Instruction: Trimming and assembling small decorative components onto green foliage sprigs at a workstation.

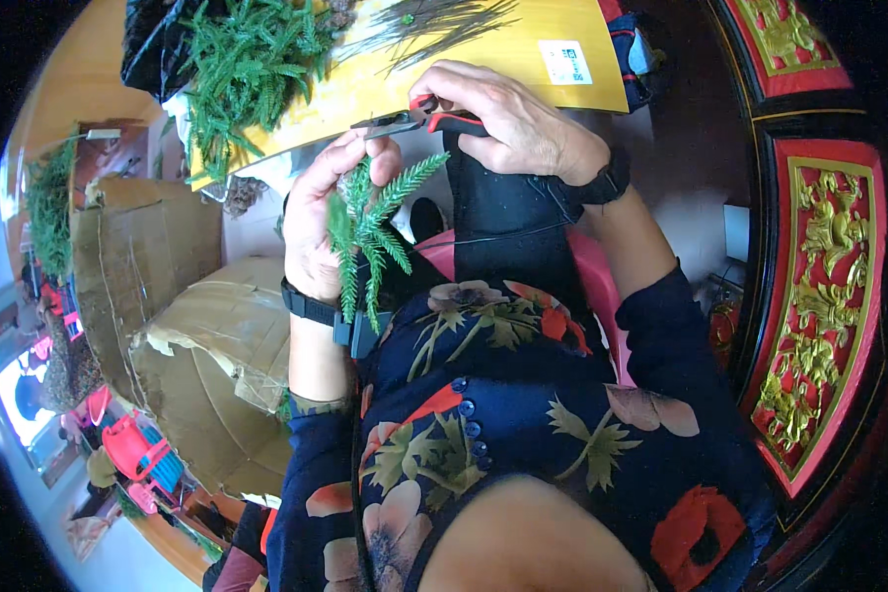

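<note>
- Looking just ahead of the left fingers and the right fingers, finding a yellow surface, its near edge close by.
- Noting a heap of green sprigs on it, ahead and left of the left fingers, with a black plastic bag beyond, beside the heap.
- Noting thin dark wires strewn ahead of the right fingers, and a white label farther right.
- Crowding the space left of the left fingers with creased, torn cardboard; walling off the far right of the right fingers with a red-and-gold carved panel.
- Tracing a black cord across the lap, nearer the body than the right fingers.
- Losing the heap and the wires at the upper edge of view, and part of the left fingers behind fronds.
- Cannot tell the exact contact between tool nose and stem, just above the left fingertips.
- Grasping a pliers-like tool with the right fingers, wrapped round red-and-black handles, dark nose pointing left.
- Pinching a green sprig in the left fingers, upper end partly covered by the thumb; showing several needled fronds, fanned out and drooping toward the body.
</note>
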`<state>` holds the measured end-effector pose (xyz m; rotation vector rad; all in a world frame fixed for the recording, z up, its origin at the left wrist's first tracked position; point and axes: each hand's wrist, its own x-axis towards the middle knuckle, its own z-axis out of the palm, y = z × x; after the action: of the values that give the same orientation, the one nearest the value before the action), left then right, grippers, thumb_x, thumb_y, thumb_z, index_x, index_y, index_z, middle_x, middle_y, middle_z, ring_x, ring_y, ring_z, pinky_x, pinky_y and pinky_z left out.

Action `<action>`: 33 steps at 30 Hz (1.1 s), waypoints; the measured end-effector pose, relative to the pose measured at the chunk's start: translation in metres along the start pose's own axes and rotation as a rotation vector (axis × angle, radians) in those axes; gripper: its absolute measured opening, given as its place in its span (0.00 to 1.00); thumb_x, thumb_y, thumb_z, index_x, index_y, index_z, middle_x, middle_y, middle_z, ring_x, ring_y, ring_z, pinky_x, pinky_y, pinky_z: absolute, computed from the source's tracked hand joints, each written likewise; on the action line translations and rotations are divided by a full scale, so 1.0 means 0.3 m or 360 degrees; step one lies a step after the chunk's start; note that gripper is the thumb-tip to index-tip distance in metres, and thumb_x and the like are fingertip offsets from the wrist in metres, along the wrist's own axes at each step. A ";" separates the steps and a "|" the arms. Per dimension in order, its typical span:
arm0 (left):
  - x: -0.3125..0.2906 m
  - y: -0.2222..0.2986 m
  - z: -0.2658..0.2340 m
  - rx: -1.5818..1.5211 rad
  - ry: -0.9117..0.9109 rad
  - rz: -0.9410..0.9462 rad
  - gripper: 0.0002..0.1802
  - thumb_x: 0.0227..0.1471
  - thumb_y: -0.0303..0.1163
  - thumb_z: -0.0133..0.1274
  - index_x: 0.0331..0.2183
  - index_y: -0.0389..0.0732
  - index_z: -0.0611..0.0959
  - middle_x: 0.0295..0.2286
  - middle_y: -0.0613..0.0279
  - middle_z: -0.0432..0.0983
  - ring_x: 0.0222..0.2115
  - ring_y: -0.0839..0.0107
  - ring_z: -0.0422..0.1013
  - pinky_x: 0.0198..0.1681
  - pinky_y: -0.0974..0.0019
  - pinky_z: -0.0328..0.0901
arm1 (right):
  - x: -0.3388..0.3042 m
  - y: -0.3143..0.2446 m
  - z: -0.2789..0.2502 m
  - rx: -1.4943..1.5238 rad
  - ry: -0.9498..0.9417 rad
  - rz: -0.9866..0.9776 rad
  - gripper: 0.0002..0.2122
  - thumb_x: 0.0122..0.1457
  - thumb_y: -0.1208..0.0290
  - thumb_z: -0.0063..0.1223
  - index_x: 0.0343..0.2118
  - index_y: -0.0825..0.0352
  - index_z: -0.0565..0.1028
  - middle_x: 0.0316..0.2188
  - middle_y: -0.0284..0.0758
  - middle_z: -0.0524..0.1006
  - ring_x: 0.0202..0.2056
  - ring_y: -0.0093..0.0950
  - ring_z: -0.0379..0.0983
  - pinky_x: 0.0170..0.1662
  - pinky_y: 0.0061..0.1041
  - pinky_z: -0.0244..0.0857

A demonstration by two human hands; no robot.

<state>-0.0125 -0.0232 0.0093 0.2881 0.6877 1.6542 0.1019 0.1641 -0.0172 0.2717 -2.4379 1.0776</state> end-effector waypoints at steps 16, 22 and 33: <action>0.009 0.002 0.040 0.1259 0.0897 0.0485 0.07 0.51 0.30 0.51 0.32 0.37 0.78 0.21 0.66 0.76 0.14 0.87 0.57 0.17 0.83 0.49 | -0.024 -0.035 0.038 -0.0300 0.0038 0.0422 0.16 0.47 0.75 0.55 0.40 0.69 0.68 0.33 0.44 0.72 0.38 0.44 0.69 0.41 0.35 0.64; -0.005 0.025 0.043 0.0780 0.0668 0.0223 0.07 0.49 0.29 0.51 0.31 0.36 0.77 0.24 0.62 0.75 0.18 0.81 0.63 0.22 0.79 0.56 | 0.010 0.029 0.012 -0.0307 0.0120 0.0042 0.17 0.44 0.77 0.56 0.39 0.69 0.68 0.34 0.42 0.71 0.39 0.42 0.68 0.43 0.34 0.63; -0.006 0.004 0.071 0.0180 0.0956 0.0119 0.07 0.49 0.27 0.50 0.32 0.36 0.77 0.25 0.60 0.75 0.17 0.81 0.62 0.20 0.78 0.56 | 0.004 0.000 -0.005 -0.0267 0.0023 0.0022 0.16 0.42 0.77 0.56 0.37 0.68 0.69 0.31 0.42 0.72 0.34 0.41 0.70 0.38 0.33 0.64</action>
<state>-0.0014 -0.0193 0.0271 -0.1174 1.2331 1.7866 0.1012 0.1653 -0.0157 0.1924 -2.5024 0.8708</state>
